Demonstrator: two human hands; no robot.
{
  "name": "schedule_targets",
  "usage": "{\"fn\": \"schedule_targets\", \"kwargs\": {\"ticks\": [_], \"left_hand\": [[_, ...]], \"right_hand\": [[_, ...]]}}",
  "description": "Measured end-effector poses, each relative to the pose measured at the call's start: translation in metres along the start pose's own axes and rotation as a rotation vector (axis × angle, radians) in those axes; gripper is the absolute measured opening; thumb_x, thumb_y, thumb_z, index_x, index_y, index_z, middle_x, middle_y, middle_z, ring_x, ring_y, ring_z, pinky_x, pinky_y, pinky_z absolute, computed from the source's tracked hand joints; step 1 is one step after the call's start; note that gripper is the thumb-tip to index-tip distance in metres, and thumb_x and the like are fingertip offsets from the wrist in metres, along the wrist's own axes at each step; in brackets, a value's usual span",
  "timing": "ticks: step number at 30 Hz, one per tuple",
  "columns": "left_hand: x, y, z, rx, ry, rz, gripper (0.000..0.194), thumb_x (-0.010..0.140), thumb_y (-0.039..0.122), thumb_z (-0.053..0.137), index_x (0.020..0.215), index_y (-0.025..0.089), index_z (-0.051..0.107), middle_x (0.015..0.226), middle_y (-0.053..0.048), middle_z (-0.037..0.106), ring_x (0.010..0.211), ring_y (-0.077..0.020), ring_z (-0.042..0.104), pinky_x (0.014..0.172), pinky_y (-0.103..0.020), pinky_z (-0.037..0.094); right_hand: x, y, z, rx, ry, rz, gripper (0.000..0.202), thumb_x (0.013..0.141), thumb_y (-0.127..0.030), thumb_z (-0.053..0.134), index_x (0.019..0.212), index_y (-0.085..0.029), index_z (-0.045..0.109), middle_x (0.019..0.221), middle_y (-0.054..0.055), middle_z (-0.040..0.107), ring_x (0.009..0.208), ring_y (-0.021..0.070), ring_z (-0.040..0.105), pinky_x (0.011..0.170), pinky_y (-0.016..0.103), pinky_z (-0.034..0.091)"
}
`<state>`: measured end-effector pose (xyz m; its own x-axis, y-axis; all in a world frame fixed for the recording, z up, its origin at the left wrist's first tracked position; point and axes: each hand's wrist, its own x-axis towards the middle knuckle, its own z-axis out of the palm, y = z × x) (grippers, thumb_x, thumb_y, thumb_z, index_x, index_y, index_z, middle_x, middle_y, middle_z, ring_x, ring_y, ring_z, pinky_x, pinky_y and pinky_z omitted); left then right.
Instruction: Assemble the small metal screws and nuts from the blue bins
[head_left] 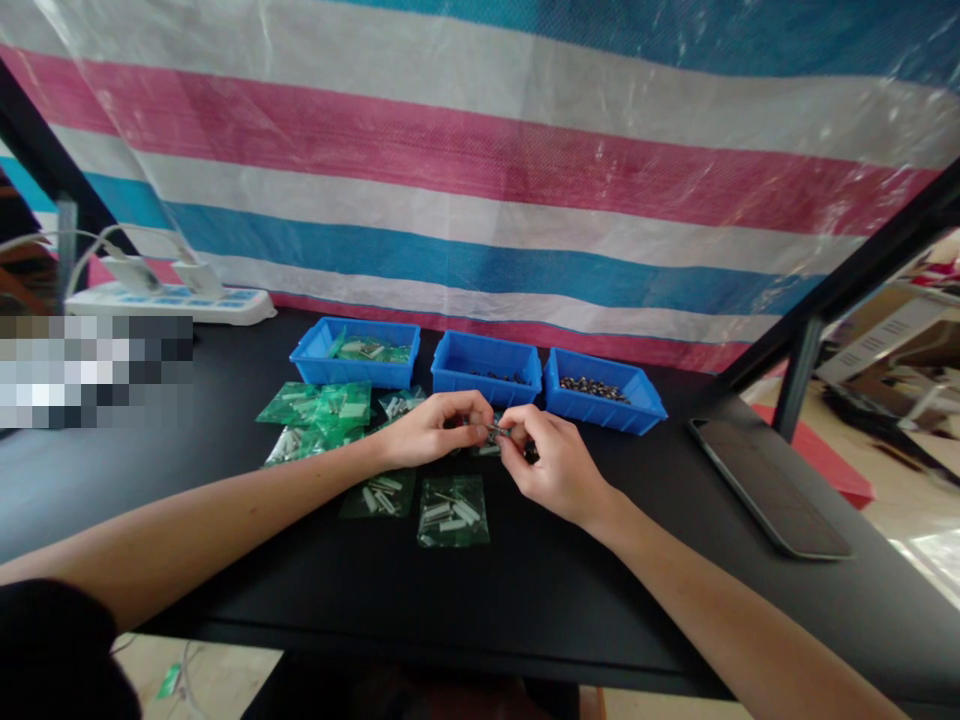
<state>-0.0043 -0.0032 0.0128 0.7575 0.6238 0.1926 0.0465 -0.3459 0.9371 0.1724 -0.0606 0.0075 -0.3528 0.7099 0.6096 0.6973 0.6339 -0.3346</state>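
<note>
My left hand (439, 428) and my right hand (551, 462) meet over the middle of the black table, fingertips pinched on a small metallic piece (495, 430) between them. Its exact shape is too small to tell. Below the hands lie a clear bag of white and metal parts (454, 512) and a greenish bag (381, 493). Green bags (319, 408) are piled left of my left hand. Behind stand three blue bins: the left one (352, 372) holds green bags, the middle one (486, 388) a few dark pieces, the right one (607, 412) many small metal pieces.
A phone (769, 490) lies on the table (525, 600) at the right. At the back left is a white power strip (244, 306) with plugs and cables. A striped sheet (450, 150) hangs behind the bins, between black frame posts.
</note>
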Motion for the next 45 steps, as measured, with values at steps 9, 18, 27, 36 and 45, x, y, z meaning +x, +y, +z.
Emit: {"fn": "schedule_targets", "kwargs": {"ticks": [9,18,27,36,45], "left_hand": [[0.0004,-0.0024,-0.0005,0.013,-0.002,0.024,0.012,0.078,0.024,0.052,0.078,0.012,0.050,0.066,0.002,0.049,0.060,-0.0082,0.043,0.055,-0.020,0.035],[0.0003,-0.0015,-0.0009,0.031,-0.011,0.027,0.013,0.078,0.024,0.052,0.077,0.012,0.051,0.067,0.002,0.049,0.062,-0.0091,0.045,0.058,-0.020,0.036],[0.0004,-0.0004,-0.0026,0.034,-0.010,0.018,0.012,0.076,0.023,0.053,0.074,0.011,0.054,0.065,0.002,0.050,0.061,-0.0090,0.045,0.057,-0.020,0.035],[0.0013,0.0003,-0.0027,0.009,0.019,-0.038,0.007,0.072,0.018,0.054,0.070,0.012,0.057,0.063,0.002,0.052,0.061,-0.0090,0.046,0.057,-0.019,0.035],[0.0011,-0.0035,-0.0027,0.036,0.058,-0.041,0.008,0.072,0.019,0.055,0.070,0.012,0.056,0.063,0.003,0.052,0.060,-0.0087,0.046,0.056,-0.019,0.035]], "right_hand": [[-0.0007,0.0001,0.0021,0.008,-0.015,-0.012,0.009,0.079,-0.013,0.048,0.085,-0.019,0.047,0.059,-0.003,0.050,0.055,0.0116,0.051,0.059,0.023,0.041],[-0.0005,-0.0001,0.0022,-0.016,-0.019,-0.049,0.010,0.079,-0.011,0.048,0.083,-0.019,0.048,0.058,-0.003,0.049,0.055,0.0116,0.050,0.059,0.023,0.041],[-0.0010,-0.0003,0.0024,-0.029,-0.007,-0.077,0.012,0.078,-0.010,0.049,0.086,-0.019,0.052,0.060,-0.002,0.052,0.056,0.0117,0.051,0.059,0.023,0.041],[-0.0010,-0.0040,0.0001,-0.020,-0.066,-0.054,0.008,0.081,-0.015,0.049,0.087,-0.019,0.053,0.062,-0.001,0.054,0.058,0.0123,0.052,0.062,0.024,0.041],[0.0009,-0.0071,-0.0021,-0.113,-0.114,0.071,0.013,0.083,-0.029,0.052,0.082,-0.017,0.056,0.062,0.000,0.056,0.060,0.0143,0.052,0.062,0.027,0.037]]}}
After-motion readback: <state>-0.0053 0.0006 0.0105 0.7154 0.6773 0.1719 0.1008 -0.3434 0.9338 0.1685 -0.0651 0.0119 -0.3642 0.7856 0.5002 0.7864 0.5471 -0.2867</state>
